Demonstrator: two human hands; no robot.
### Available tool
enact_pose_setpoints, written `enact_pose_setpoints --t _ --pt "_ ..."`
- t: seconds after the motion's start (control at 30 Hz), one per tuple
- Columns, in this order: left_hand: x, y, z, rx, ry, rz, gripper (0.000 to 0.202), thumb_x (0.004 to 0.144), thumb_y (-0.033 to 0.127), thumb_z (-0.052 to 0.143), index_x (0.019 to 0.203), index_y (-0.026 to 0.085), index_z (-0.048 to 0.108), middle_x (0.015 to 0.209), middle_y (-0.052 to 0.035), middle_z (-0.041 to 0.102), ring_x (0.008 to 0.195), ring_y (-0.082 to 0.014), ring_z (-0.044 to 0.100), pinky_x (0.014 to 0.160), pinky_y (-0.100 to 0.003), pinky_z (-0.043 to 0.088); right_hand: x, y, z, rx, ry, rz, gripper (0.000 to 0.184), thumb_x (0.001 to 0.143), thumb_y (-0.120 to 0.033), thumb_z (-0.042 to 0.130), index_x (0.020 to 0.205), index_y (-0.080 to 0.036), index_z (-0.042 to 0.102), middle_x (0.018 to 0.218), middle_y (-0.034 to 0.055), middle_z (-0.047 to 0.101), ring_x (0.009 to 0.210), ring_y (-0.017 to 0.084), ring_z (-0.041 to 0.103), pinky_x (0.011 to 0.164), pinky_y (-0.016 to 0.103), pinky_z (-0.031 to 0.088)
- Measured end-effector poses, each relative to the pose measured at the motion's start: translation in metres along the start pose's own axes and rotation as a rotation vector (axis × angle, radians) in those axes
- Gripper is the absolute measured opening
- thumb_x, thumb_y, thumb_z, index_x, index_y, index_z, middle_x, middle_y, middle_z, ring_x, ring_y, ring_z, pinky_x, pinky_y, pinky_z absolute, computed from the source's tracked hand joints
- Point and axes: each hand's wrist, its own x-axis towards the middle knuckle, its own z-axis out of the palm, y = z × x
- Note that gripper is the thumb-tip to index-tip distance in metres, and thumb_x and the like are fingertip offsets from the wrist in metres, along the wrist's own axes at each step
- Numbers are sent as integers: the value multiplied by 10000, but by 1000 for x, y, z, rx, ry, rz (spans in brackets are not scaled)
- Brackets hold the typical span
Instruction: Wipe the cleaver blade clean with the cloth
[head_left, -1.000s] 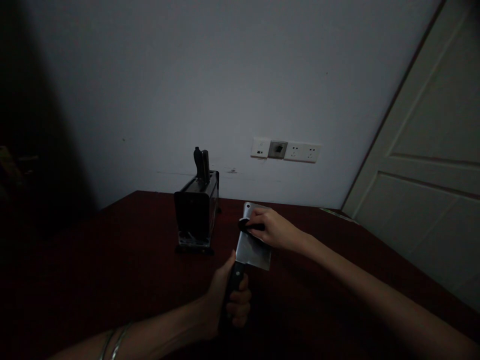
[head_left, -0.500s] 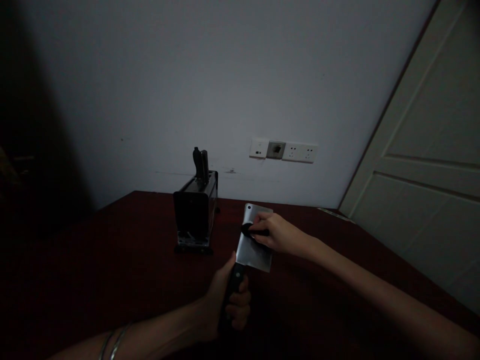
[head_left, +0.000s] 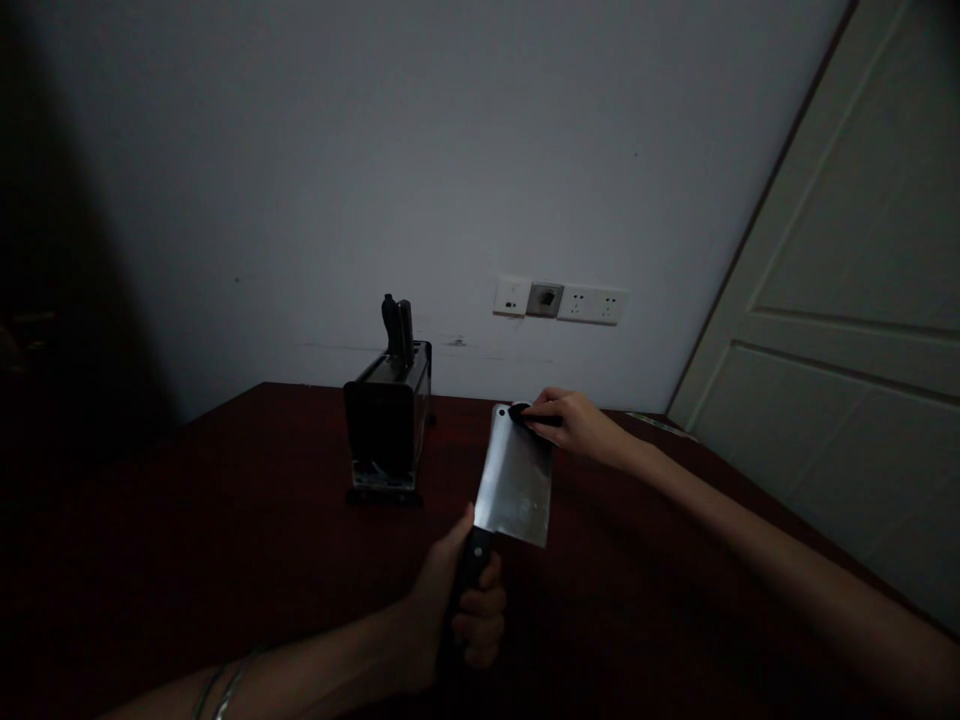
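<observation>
My left hand (head_left: 457,610) is wrapped round the black handle of a steel cleaver (head_left: 515,480), whose broad blade points away from me over the dark red table (head_left: 225,540). At the blade's far top corner my right hand (head_left: 574,422) pinches a small dark cloth or pad (head_left: 525,413) against the steel. The room is dim. Both forearms reach in from the bottom edge, the left one with thin bangles (head_left: 221,690).
A dark knife block (head_left: 386,420) with black handles sticking out stands on the table to the left of the blade, near the wall. White wall sockets (head_left: 559,301) sit above the table's back edge. A pale panelled door (head_left: 855,330) fills the right side.
My right hand with the dark pad slid from the middle of the blade up to its far top corner, baring most of the steel. My left hand kept its grip on the handle.
</observation>
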Motion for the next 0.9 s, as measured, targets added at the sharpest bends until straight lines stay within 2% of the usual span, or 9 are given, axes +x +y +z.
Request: enact_pose_setpoints --t 0.17,0.23,0.33,0.5,0.57,0.63,0.8,0.9 --pt "2 6 -2 -23 14 54 715 793 676 16 488 165 411 339 49 244 268 -65 164 291 -195 246 -38 -44 16 157 -133 -79 279 821 -210 511 1068 -189 640 926 84 598 798 149 565 736 290 454" --pt "3 8 -3 -18 2 67 714 798 669 14 482 163 406 338 50 241 267 -64 161 292 -194 244 -44 -52 19 201 -146 -97 274 826 -211 510 1068 -200 639 933 77 599 807 143 569 741 286 459" --pt "2 6 -3 -9 -27 67 710 802 670 37 481 160 412 343 49 248 268 -62 169 294 -192 248 -39 -39 15 187 -82 -76 270 830 -227 506 1060 -194 644 924 84 596 806 149 568 734 290 461" --pt "1 0 -2 -7 -78 -1 705 784 700 81 514 164 450 360 45 280 276 -69 216 303 -198 278 -16 12 -3 53 44 23 281 818 -243 510 1055 -194 652 893 98 603 737 160 572 700 308 458" --pt "1 0 -3 -14 -88 0 704 788 695 80 511 163 449 357 45 278 274 -69 214 299 -197 277 -14 16 -3 31 42 39 284 816 -251 510 1054 -197 654 885 99 606 734 165 574 691 308 457" --pt "1 2 -3 -21 -77 18 714 795 684 62 497 161 445 349 45 268 269 -66 200 293 -195 271 -19 5 1 29 8 24 283 813 -248 513 1053 -197 654 895 99 606 752 168 575 698 307 456" --pt "3 9 -4 -26 5 83 713 807 664 54 478 158 432 336 48 253 260 -64 170 282 -193 253 -43 -55 24 111 -116 -98 286 817 -207 510 1072 -218 638 932 82 598 785 150 575 713 288 452" --pt "3 10 -3 -23 23 79 720 806 659 21 475 160 422 336 45 250 260 -69 175 283 -194 244 -43 -66 29 108 -154 -138 292 824 -203 497 1084 -229 628 939 73 592 768 139 573 697 278 452"
